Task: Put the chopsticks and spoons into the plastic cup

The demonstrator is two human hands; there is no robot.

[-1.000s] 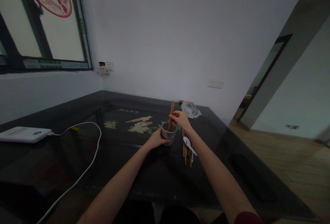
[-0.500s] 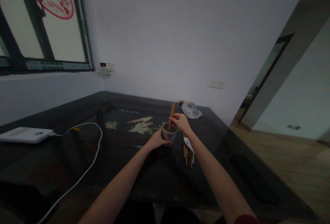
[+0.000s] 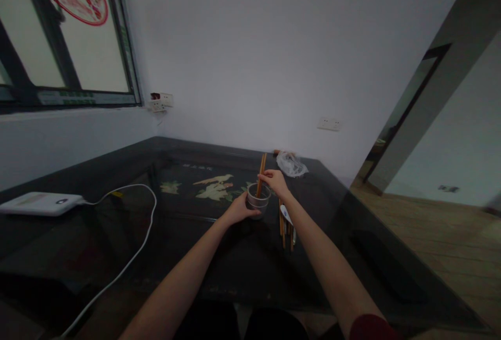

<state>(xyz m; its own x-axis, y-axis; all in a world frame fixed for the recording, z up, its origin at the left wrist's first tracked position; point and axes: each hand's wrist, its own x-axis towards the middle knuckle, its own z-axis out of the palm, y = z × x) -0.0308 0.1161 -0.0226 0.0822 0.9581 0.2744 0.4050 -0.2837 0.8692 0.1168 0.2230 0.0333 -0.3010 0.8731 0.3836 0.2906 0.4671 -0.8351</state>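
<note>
Head view: the fingertips of my right hand [image 3: 276, 182] pinch a few upright chopsticks [image 3: 262, 167], whose lower ends stand inside the cup [image 3: 258, 204]. My left hand [image 3: 238, 209] curls around the cup's near left side, thumb across its front; I cannot tell whether the base touches the table [image 3: 219, 277]. Little has changed over the last second: both grips stay put, and the chopsticks have not been let go, so the work looks to me to be at the same point. What did shift is my right forearm, now covering the handle of the white spoon [image 3: 285, 213]. That spoon lies on loose chopsticks [image 3: 281, 225], just right of the cup. Farther out sits a crumpled plastic bag [image 3: 291, 165].
</note>
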